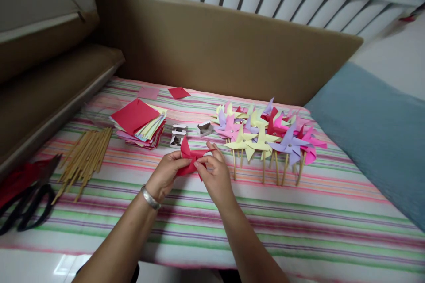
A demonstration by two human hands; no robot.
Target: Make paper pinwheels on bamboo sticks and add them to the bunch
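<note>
- Left hand (166, 171): curled, thumb and fingers pinching red folded-paper pinwheel (191, 154); right hand (215, 169): partly curled, thumb and fingertip gripping same.
- Pinwheel between both hands, above multicolour striped cloth (299, 247).
- Just beyond hands: small white cardboard boxes (204, 129).
- Right of hands: pastel and red paper pinwheels on tan sticks (262, 137).
- Left: stacked square coloured papers (137, 117), loose tan sticks (88, 154), black-handled scissors (31, 193).

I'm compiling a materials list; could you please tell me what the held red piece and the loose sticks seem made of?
Red piece: matte paper, apparently, from its thin, pointed flaps. Loose sticks: probably bamboo or wood, dull-finished, from their straw-tan colour; which one, I cannot tell.
</note>
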